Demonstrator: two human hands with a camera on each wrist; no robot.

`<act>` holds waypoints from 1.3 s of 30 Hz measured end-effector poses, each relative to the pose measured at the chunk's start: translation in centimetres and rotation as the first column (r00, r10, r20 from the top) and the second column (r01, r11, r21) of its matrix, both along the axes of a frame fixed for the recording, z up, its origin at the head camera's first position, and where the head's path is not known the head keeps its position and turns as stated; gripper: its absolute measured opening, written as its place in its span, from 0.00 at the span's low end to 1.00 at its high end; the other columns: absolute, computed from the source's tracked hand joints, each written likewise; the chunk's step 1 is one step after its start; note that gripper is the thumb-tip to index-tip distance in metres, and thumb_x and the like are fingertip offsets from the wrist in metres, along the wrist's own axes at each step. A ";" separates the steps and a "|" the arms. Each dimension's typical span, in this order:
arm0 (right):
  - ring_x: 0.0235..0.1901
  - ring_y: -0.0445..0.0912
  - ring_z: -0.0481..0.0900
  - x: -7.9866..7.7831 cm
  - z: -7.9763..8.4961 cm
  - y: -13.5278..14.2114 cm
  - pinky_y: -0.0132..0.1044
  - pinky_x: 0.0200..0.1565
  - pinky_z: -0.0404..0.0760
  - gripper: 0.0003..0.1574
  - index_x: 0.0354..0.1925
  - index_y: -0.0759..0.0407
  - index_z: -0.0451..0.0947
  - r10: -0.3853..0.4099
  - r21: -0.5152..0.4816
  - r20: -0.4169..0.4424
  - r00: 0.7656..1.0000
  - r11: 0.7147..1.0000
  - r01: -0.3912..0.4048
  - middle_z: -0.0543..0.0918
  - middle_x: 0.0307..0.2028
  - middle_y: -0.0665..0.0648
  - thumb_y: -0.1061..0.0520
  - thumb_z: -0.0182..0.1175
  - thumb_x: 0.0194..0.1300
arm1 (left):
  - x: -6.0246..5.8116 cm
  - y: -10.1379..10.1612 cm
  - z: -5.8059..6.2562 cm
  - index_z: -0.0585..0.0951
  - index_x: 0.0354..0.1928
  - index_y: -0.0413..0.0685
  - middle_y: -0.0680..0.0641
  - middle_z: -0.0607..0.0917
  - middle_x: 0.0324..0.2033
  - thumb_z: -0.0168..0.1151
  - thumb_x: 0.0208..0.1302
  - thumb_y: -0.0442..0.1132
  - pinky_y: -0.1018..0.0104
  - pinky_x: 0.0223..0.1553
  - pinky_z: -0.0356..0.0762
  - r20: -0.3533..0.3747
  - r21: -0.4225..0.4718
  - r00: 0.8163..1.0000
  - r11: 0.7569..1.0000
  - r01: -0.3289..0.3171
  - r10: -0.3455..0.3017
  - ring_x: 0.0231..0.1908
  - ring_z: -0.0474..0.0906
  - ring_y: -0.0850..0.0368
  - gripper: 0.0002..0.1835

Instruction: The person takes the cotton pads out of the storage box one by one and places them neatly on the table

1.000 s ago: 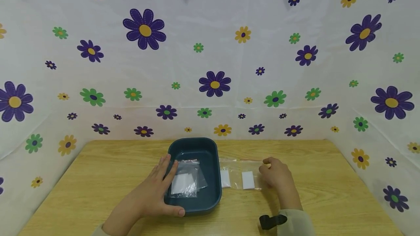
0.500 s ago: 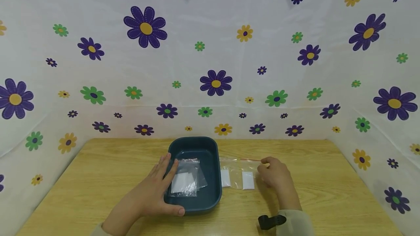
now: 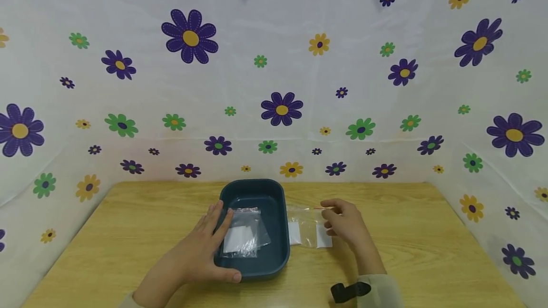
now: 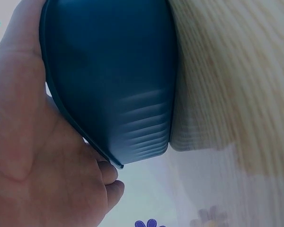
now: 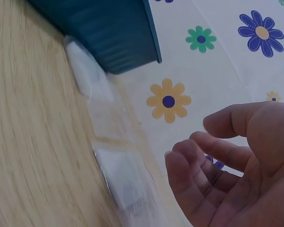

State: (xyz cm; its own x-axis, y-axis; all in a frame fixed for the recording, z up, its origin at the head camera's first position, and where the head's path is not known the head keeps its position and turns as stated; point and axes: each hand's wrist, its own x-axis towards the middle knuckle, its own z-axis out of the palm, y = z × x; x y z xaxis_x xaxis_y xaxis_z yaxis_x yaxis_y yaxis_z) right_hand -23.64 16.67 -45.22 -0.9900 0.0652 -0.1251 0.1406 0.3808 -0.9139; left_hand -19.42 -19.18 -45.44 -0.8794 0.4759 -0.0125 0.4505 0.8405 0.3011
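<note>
A dark teal plastic bin (image 3: 278,255) sits on the table. My left hand (image 3: 194,253) rests on its left rim with the fingers spread; in the left wrist view the palm (image 4: 19,118) lies along the rim. Inside the bin are clear zip bags (image 3: 240,240) with white contents. On the table right of the bin lie two more clear zip bags, one with a white piece (image 3: 294,233) close to the bin wall, the other with a white piece (image 3: 324,241) farther right. Over that farther bag hovers my right hand (image 3: 347,222), its fingers loosely bent and holding nothing.
The wooden table (image 3: 419,236) ends at a white flower-printed cloth (image 3: 239,84) behind and at both sides. A black strap device (image 3: 350,293) is on my right wrist.
The right hand has let go of the farther zip bag's right end and moved left over it. The bags, bin and left hand have stayed in place.
</note>
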 end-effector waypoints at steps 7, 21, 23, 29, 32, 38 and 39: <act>0.35 0.49 0.82 -0.1 0.1 -1.0 0.40 0.37 0.87 0.23 0.60 0.64 0.76 0.073 -0.265 -0.026 0.997 0.961 -0.077 0.81 0.43 0.65 0.51 0.54 0.76 | 0.0 0.2 0.0 0.45 0.80 0.51 0.36 0.37 0.79 0.57 0.40 0.86 0.35 0.71 0.51 0.000 0.004 1.000 1.000 -0.002 0.002 0.77 0.35 0.35 0.72; 0.45 0.52 0.82 0.7 1.3 -3.1 0.43 0.49 0.85 0.25 0.62 0.58 0.74 0.181 -0.460 -0.025 0.983 0.871 -0.172 0.80 0.51 0.67 0.47 0.45 0.80 | 0.0 0.1 -0.1 0.45 0.80 0.52 0.36 0.37 0.79 0.56 0.39 0.87 0.35 0.71 0.51 -0.012 -0.009 1.000 1.000 0.000 0.000 0.77 0.34 0.35 0.73; 0.48 0.53 0.82 0.8 1.6 -3.5 0.43 0.50 0.85 0.26 0.64 0.57 0.73 0.189 -0.497 -0.031 0.981 0.849 -0.179 0.79 0.53 0.68 0.45 0.45 0.80 | 0.1 0.0 -0.1 0.44 0.80 0.53 0.36 0.37 0.79 0.56 0.39 0.87 0.35 0.71 0.52 -0.007 -0.006 1.000 1.000 -0.004 0.004 0.77 0.34 0.35 0.72; 0.52 0.53 0.81 1.0 2.4 -4.7 0.45 0.54 0.83 0.30 0.69 0.52 0.66 0.176 -0.630 -0.009 0.984 0.763 -0.142 0.78 0.57 0.66 0.40 0.48 0.77 | 0.1 0.0 -0.1 0.45 0.80 0.54 0.37 0.37 0.79 0.58 0.39 0.86 0.35 0.71 0.52 -0.005 -0.004 1.000 1.000 -0.012 0.012 0.77 0.35 0.35 0.72; 0.52 0.51 0.81 1.2 2.6 -5.0 0.44 0.54 0.82 0.32 0.69 0.52 0.66 0.158 -0.662 -0.002 0.987 0.740 -0.120 0.78 0.56 0.65 0.39 0.49 0.76 | 0.0 -0.1 -0.2 0.45 0.80 0.54 0.37 0.37 0.79 0.56 0.39 0.87 0.35 0.71 0.52 -0.009 -0.003 1.000 1.000 -0.009 0.009 0.77 0.35 0.35 0.72; 0.53 0.51 0.79 1.4 3.1 -5.7 0.44 0.57 0.80 0.30 0.69 0.52 0.65 0.160 -0.795 0.049 0.986 0.603 -0.058 0.78 0.55 0.61 0.42 0.51 0.76 | 0.2 -0.2 -0.2 0.45 0.80 0.53 0.37 0.36 0.79 0.55 0.39 0.87 0.35 0.71 0.51 -0.010 0.010 1.000 1.000 0.000 0.001 0.77 0.34 0.36 0.72; 0.54 0.51 0.79 1.5 3.2 -5.9 0.44 0.58 0.80 0.30 0.69 0.52 0.64 0.168 -0.824 0.061 0.984 0.565 -0.045 0.78 0.55 0.60 0.43 0.50 0.76 | 0.2 -0.1 -0.1 0.45 0.80 0.53 0.37 0.36 0.79 0.55 0.39 0.87 0.35 0.71 0.51 -0.010 0.009 1.000 1.000 0.000 0.001 0.77 0.34 0.36 0.72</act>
